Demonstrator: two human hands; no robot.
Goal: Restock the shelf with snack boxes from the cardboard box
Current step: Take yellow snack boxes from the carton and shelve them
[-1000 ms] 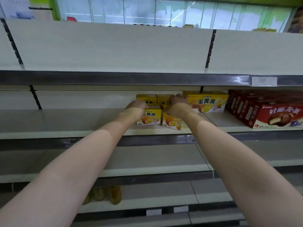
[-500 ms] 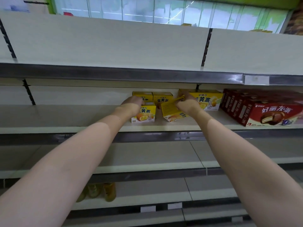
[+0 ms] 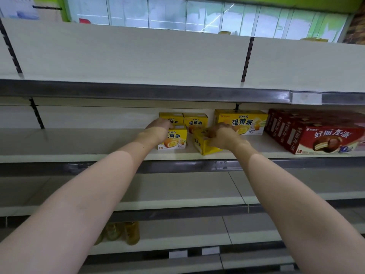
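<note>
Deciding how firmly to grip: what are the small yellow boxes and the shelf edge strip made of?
Yellow box in the right hand: seemingly printed cardboard, slightly glossy, with sharp folded edges. Shelf edge strip: apparently grey metal, though possibly plastic, with dull streaky reflections.

A shop aisle — tiered retail shelving (image 3: 122, 155) with metal price-strip edges and a blank label holder (image 3: 306, 98). Printed yellow snack boxes (image 3: 242, 123) face outward beside red pie cartons (image 3: 325, 135) at the right, and bottles (image 3: 131, 233) stand on a low tier — glass-fronted cabinets (image 3: 177, 16) far behind.
</note>
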